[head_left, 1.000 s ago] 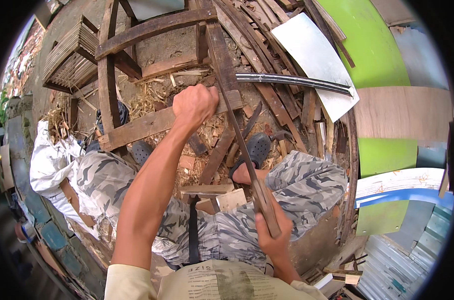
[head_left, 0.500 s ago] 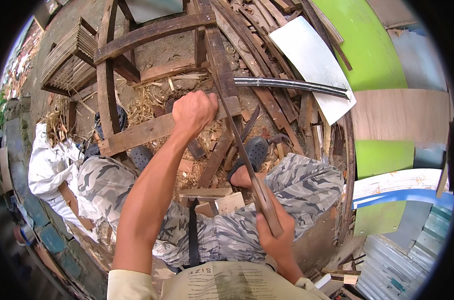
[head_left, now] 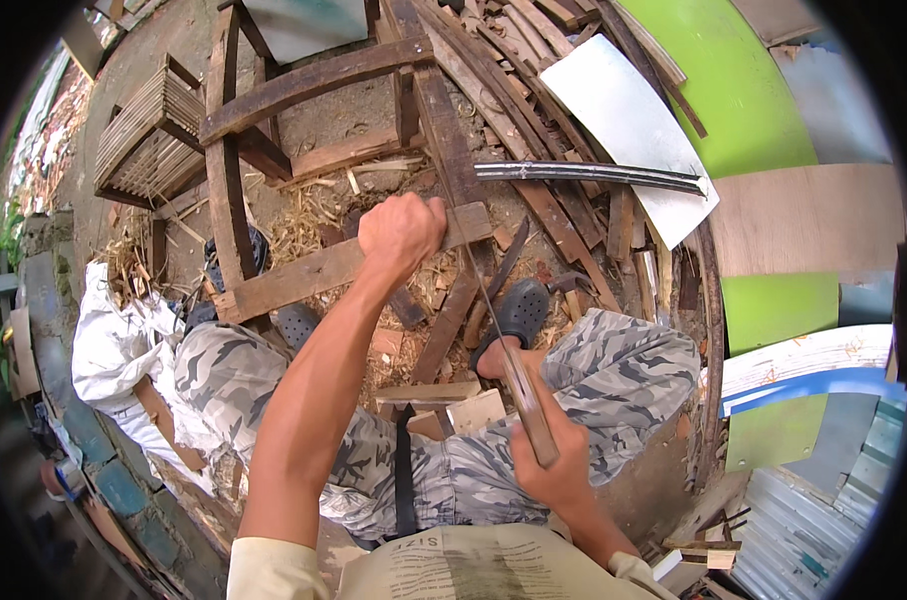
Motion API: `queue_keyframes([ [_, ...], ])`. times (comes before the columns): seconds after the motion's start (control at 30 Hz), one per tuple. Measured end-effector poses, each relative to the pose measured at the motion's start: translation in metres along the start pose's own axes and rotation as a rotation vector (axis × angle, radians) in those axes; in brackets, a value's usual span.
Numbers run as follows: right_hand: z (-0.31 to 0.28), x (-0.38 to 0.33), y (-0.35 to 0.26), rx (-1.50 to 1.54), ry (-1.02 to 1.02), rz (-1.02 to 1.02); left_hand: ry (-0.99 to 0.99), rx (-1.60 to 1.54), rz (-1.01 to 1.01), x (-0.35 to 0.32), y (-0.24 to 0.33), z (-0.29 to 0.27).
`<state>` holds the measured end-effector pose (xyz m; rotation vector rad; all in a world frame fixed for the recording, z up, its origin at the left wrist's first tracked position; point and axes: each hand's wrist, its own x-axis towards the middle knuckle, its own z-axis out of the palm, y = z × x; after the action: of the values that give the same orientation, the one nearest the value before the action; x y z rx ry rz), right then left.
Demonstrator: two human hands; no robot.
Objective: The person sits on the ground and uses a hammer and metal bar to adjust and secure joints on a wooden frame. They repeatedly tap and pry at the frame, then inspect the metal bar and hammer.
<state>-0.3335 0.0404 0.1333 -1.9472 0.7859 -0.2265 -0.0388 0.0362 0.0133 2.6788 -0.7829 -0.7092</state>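
My left hand [head_left: 402, 232] is closed over a brown wooden board [head_left: 299, 280], pressing it down near its right end. The board lies across the wooden frame [head_left: 319, 90], slanting from lower left to upper right. My right hand [head_left: 562, 460] is wrapped round the wooden handle of a handsaw [head_left: 530, 408] close to my lap. The saw's thin blade runs up and away from me, and its far part meets the board just right of my left hand. How deep the blade sits in the wood cannot be made out.
Wood shavings [head_left: 319, 215] and offcuts lie under the frame. A slatted wooden piece [head_left: 149, 135] stands at the far left, near a white sack [head_left: 124, 345]. Long planks [head_left: 539, 205], a black strip [head_left: 594, 174] and a white sheet [head_left: 624, 130] lie to the right. A hammer [head_left: 566, 282] is by my right foot.
The whole view has shifted slightly. The saw's blade is seen more edge-on, at a changed angle, with the handle still in my right hand. My left hand stays on the board.
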Motion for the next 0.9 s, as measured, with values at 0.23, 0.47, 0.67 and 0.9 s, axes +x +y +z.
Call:
queue_keyframes([
  [0.23,0.012,0.046,0.014,0.046,0.076,0.044,0.025,0.020,0.047,-0.003,0.003,0.006],
  [0.47,0.021,0.026,0.021,0.096,0.049,0.011,-0.001,-0.016,0.008,-0.002,-0.005,0.003],
  [0.67,-0.017,-0.039,0.000,0.047,0.028,0.051,0.025,-0.008,0.056,-0.004,-0.003,0.006],
  [0.9,0.043,0.098,0.035,0.211,0.072,0.105,0.040,0.006,0.074,0.001,-0.001,0.008],
])
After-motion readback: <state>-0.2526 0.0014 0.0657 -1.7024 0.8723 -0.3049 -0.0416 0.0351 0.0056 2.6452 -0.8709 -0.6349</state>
